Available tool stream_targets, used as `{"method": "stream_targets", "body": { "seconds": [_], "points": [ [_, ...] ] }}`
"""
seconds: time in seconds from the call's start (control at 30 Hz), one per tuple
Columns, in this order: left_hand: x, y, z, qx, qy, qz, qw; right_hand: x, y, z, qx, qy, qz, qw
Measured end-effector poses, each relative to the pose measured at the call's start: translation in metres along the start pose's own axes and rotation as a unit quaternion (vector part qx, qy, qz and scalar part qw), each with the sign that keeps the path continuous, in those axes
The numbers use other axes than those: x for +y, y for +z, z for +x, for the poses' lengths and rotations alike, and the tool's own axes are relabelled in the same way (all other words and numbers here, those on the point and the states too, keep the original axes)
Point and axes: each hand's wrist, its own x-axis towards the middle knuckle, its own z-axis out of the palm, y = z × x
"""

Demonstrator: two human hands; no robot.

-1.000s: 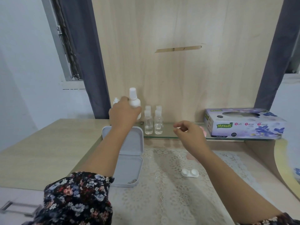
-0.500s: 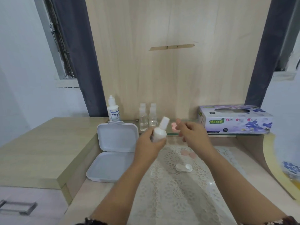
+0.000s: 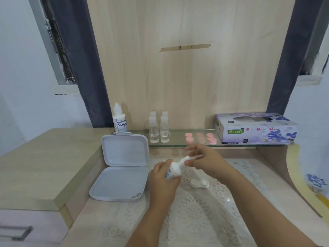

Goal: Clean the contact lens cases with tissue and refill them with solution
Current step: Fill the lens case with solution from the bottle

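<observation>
The left hand [image 3: 162, 177] grips the solution bottle [image 3: 173, 169] tilted, and the right hand [image 3: 204, 158] pinches its cap, probably to open it; the open white lens case [image 3: 199, 183] lies at 4 o'clock of the bottle

A pale wood panel [image 3: 178, 77] is rising in front of me behind the dressing table [image 3: 44, 163], a strip of tape [image 3: 185, 47] sticking across its middle. Dark grey curtains [image 3: 83, 68] are hanging on either side of it, with daylight coming through a window [image 3: 53, 50] at my left. White walls [image 3: 19, 86] are flanking the scene, and a lace cloth [image 3: 195, 211] is covering the lower surface below a glass shelf [image 3: 178, 139].
</observation>
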Motion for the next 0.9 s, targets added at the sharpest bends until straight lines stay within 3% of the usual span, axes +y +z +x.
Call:
{"method": "stream_targets", "body": {
  "seconds": [0.07, 0.2, 0.3, 0.57, 0.7, 0.9],
  "points": [
    [-0.002, 0.0, 0.0, 0.005, 0.004, 0.016, 1.0, -0.001, 0.001, -0.002, 0.021, 0.015, -0.038, 0.999],
    [-0.004, 0.0, 0.0, 0.011, 0.029, 0.033, 0.999, -0.001, 0.005, -0.003, -0.006, 0.001, 0.049, 0.999],
    [-0.005, 0.001, 0.0, 0.018, 0.044, 0.045, 0.998, 0.001, 0.005, 0.001, 0.022, 0.002, 0.015, 1.0],
    [-0.007, -0.002, 0.003, 0.021, -0.003, 0.006, 1.0, 0.003, -0.006, 0.006, 0.062, -0.051, 0.053, 0.995],
    [-0.007, -0.003, 0.005, 0.026, -0.015, 0.009, 1.0, 0.018, -0.002, 0.011, 0.097, -0.006, -0.072, 0.993],
    [-0.007, -0.003, 0.006, 0.021, -0.02, 0.008, 1.0, 0.043, 0.022, 0.022, 0.067, 0.02, -0.203, 0.977]
  ]
}}
